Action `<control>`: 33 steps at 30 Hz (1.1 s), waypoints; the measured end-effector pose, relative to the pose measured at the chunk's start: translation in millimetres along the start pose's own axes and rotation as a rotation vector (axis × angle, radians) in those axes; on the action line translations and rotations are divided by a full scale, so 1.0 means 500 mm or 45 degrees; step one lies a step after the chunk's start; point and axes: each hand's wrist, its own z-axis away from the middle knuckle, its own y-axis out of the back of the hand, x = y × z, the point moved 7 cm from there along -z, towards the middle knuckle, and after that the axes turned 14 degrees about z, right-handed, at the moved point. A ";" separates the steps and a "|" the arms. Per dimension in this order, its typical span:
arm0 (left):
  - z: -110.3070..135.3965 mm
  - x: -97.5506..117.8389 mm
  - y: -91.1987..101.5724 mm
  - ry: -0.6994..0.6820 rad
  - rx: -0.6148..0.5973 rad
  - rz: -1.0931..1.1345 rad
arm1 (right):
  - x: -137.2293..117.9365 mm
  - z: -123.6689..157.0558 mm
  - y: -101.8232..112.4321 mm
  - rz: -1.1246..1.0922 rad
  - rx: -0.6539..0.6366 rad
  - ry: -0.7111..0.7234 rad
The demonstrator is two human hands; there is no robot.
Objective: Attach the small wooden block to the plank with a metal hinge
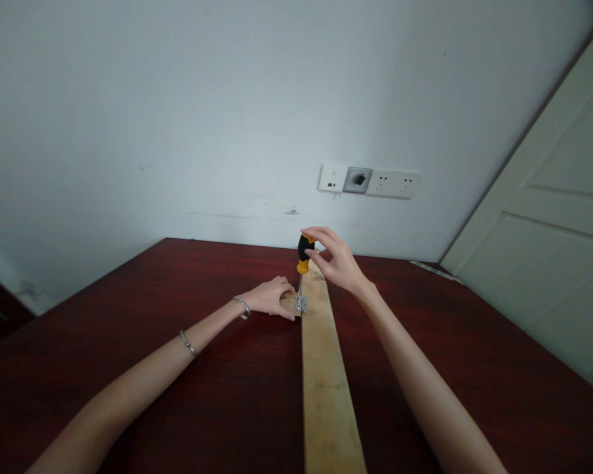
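Observation:
A screwdriver with a black and yellow handle stands nearly upright, its tip down at a metal hinge. My right hand has its fingers on top of the handle and the thumb at its side. The hinge joins a long wooden board to a small wooden block on the board's left side. Around that block my left hand is closed, thumb in front and fingers behind. The screw under the screwdriver tip is too small to make out.
Board and block lie on a dark red wooden table. Behind it rises a white wall with a row of sockets. A white panelled door stands at the right, near a thin strip on the table's back corner.

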 end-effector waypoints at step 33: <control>-0.001 0.000 0.000 -0.024 -0.006 -0.006 | -0.005 0.005 -0.018 0.045 -0.051 0.051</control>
